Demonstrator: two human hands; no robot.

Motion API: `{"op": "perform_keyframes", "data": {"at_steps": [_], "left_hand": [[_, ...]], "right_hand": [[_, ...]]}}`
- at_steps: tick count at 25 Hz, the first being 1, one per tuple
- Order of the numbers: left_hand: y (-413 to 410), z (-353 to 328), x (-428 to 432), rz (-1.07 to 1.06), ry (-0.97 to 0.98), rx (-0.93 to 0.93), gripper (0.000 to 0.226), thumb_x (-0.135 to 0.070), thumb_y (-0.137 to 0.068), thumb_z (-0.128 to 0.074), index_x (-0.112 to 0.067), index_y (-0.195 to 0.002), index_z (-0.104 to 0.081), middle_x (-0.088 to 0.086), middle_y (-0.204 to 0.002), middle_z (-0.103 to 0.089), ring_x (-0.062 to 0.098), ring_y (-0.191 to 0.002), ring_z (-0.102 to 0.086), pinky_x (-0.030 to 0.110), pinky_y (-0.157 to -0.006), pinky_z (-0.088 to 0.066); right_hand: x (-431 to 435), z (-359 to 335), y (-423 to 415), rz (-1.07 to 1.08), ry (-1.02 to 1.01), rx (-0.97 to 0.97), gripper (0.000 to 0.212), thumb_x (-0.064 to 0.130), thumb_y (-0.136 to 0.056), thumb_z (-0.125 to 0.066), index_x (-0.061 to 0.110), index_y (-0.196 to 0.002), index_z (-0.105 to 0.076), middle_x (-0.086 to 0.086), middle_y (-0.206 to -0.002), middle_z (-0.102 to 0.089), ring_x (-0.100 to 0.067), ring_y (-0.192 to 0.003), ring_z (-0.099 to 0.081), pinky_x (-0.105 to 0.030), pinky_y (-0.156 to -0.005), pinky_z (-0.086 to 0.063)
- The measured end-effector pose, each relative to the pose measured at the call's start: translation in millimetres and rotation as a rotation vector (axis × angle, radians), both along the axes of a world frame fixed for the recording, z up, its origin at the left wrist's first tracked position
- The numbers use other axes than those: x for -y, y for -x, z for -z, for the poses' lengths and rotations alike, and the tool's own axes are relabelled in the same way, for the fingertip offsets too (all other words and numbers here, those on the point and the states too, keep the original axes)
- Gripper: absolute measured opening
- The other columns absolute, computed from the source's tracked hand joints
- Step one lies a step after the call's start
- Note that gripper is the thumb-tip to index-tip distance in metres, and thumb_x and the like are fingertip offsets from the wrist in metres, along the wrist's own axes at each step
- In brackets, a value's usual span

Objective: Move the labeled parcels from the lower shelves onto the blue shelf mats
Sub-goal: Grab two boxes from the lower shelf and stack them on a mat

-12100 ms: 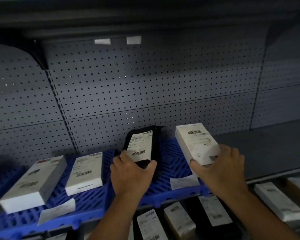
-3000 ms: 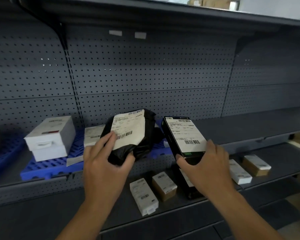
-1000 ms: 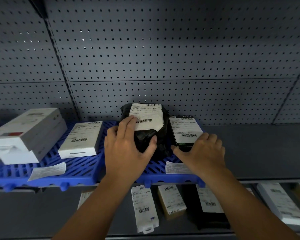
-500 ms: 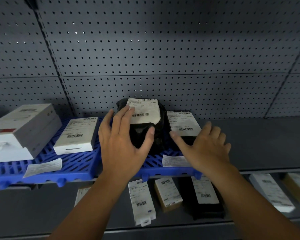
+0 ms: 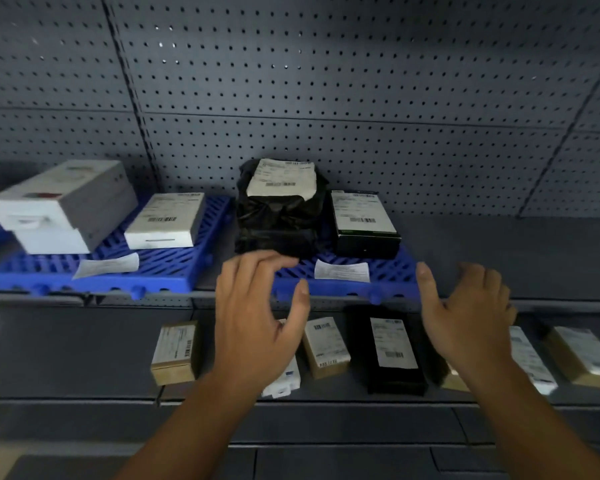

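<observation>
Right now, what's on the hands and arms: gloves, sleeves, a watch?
Nothing worn that shows. The left hand and right hand are bare, with no gloves or rings visible. The left forearm and right forearm are bare to the picture's edge, with no sleeve, watch, band or marking.

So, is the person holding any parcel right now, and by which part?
Nothing is held. The left hand and right hand are both open and empty; the black bag and black box lie on the blue mat.

Unreadable throughout. Just blurred barcodes and smeared print on labels of black bag [image 5: 279, 211] and black box [image 5: 364, 225] toward 12 o'clock.
</observation>
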State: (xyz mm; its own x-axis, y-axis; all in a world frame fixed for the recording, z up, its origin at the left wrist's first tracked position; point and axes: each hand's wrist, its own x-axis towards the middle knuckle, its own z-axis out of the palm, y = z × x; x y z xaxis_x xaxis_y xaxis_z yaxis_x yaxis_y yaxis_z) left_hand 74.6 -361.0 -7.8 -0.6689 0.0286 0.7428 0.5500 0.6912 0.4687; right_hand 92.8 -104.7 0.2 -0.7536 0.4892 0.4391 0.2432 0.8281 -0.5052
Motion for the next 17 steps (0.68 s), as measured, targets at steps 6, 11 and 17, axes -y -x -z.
{"op": "perform_keyframes", "data": {"at_steps": [6,11,17], "left_hand": [[-48,38,-54,0.005,0.052,0.135,0.029,-0.043,-0.095,-0.053,-0.024,-0.110,-0.068,-0.010,-0.114,-0.058,0.015,-0.113,-0.052,0.035,-0.096,-0.041],[-78,68,-66,-0.033,0.098,0.219,0.026,-0.042,-0.092,-0.054,-0.025,-0.107,-0.068,-0.010,-0.112,-0.059,0.013,-0.105,-0.051,0.039,-0.087,-0.045],[-68,102,-64,-0.013,0.075,0.282,0.029,-0.042,-0.086,-0.058,-0.024,-0.107,-0.066,-0.009,-0.109,-0.060,0.015,-0.101,-0.052,0.038,-0.084,-0.047]], "right_hand": [[-53,34,-55,0.013,0.008,0.020,0.072,0.061,-0.090,-0.050,0.002,-0.130,-0.052,-0.021,-0.128,-0.052,-0.041,-0.121,-0.044,-0.056,-0.101,-0.035],[-70,74,-81,0.022,0.042,0.175,0.080,0.068,-0.085,-0.044,0.006,-0.135,-0.049,-0.017,-0.132,-0.051,-0.038,-0.123,-0.044,-0.057,-0.101,-0.037],[-77,95,-89,0.093,-0.016,0.271,0.078,0.066,-0.085,-0.053,0.006,-0.135,-0.050,-0.018,-0.129,-0.054,-0.037,-0.122,-0.047,-0.055,-0.099,-0.039]]}}
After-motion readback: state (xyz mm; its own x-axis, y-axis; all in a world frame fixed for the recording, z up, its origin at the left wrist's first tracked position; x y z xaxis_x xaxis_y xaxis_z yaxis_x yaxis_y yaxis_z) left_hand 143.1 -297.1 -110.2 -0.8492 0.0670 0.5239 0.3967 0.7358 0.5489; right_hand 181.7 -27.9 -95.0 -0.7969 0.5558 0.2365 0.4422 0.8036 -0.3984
